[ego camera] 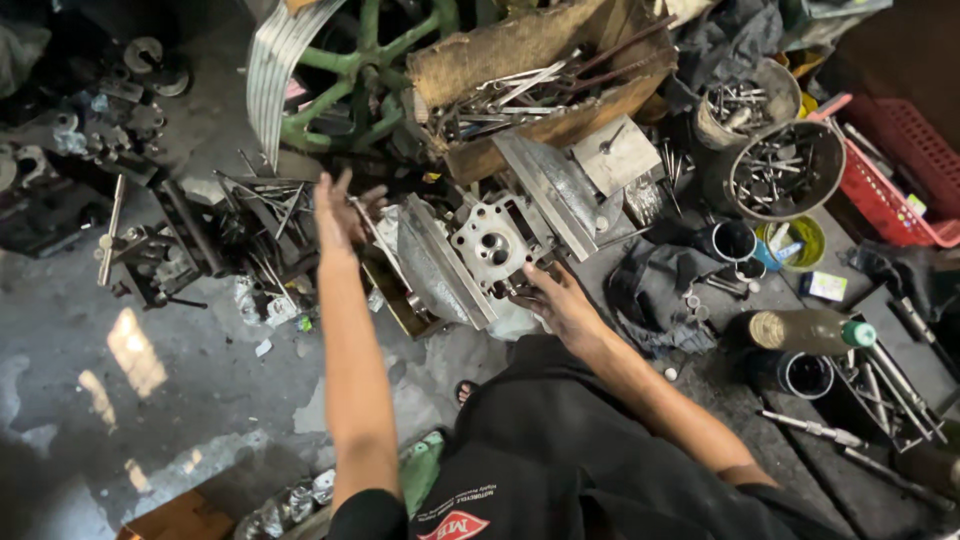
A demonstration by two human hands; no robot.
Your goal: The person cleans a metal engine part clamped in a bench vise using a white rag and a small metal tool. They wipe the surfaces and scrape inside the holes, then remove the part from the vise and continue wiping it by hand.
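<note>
Left hand (340, 205) fingers spread wide, reaching into scattered tools (265, 205) | right hand (555, 295) fingers resting loosely on cylinder head (490, 243) | head bare, nothing fitted yet.

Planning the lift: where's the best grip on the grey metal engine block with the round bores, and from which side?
Probably by its two outer side edges, from above. The engine block lies face up, wedged between angled metal plates, so its near and far faces look crowded. The right hand already rests at its near right corner; the left hand is open over loose rods, away from it.
</note>
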